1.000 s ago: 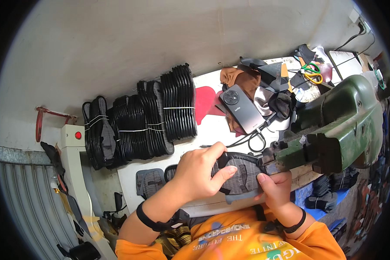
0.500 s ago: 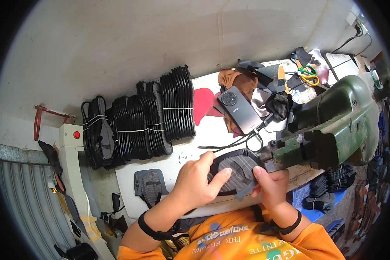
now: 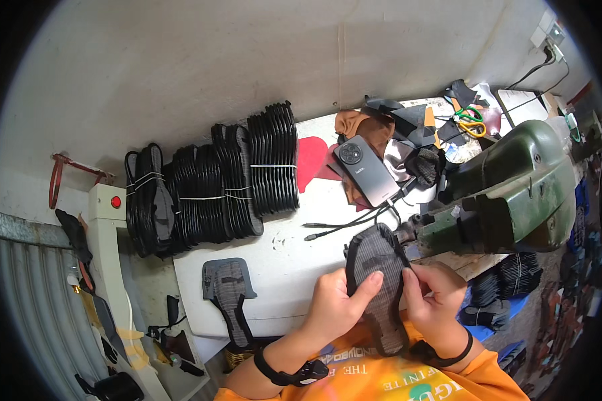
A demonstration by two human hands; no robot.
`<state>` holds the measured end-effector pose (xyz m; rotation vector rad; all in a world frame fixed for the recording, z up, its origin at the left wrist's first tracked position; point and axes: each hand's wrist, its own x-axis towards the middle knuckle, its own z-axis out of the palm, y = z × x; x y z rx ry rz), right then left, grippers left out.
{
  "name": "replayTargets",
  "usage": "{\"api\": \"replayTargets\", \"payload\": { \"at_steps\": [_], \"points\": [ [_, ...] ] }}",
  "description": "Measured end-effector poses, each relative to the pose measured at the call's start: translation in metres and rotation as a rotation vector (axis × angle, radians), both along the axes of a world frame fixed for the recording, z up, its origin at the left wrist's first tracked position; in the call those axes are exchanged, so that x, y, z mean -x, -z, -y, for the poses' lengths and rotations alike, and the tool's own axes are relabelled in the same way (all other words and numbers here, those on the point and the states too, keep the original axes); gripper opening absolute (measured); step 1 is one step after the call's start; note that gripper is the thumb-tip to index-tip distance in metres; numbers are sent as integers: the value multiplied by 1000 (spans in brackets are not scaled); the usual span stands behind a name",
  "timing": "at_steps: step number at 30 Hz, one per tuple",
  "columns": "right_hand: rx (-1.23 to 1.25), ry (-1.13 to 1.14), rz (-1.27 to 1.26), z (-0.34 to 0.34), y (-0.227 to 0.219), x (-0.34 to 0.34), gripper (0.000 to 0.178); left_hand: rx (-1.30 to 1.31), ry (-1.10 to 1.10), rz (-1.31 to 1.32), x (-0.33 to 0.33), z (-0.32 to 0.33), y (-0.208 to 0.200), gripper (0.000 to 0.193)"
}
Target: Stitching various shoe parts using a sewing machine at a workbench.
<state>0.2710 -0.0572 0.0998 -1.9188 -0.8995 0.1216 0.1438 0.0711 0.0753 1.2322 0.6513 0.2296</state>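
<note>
Between my hands is a grey shoe insole (image 3: 374,264) with a black edge, its wide end pointing away from me and its narrow end hanging toward my shirt. My left hand (image 3: 338,304) grips its left side, the thumb lying on the grey face. On its right edge my right hand (image 3: 437,293) pinches with thumb and curled fingers. The far end lies close to the front tip of a green machine (image 3: 495,214); whether they touch I cannot tell. Another grey insole (image 3: 230,294), with a wider dark border, rests on the table to the left.
Bundles of black-edged insoles (image 3: 274,157) stand tied along the wall. Past my hands lie a phone (image 3: 368,175), cables (image 3: 344,227), a red piece (image 3: 309,160), fabric scraps (image 3: 374,127) and scissors (image 3: 473,123). A post with a red button (image 3: 116,202) rises at the left.
The insole has swung round and come toward me, so its full length now shows. Both hands have shifted right and nearer, still holding it.
</note>
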Motion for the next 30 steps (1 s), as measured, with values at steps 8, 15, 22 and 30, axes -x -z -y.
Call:
{"api": "replayTargets", "payload": {
  "at_steps": [8, 15, 22, 30],
  "points": [
    [-66, 22, 402, -18, 2, 3, 14, -2, -124, 77, -8, 0, -1, 24],
    [-38, -25, 485, -9, 1, 7, 16, 97, -175, 140, 2, 20, 14, 20],
    [-117, -205, 342, 24, -6, 38, 29, 387, -174, 450, 51, 59, -7, 41],
    [-198, -245, 154, 45, -11, 47, 26, 354, -195, 378, 62, 77, -21, 40]
  ]
}}
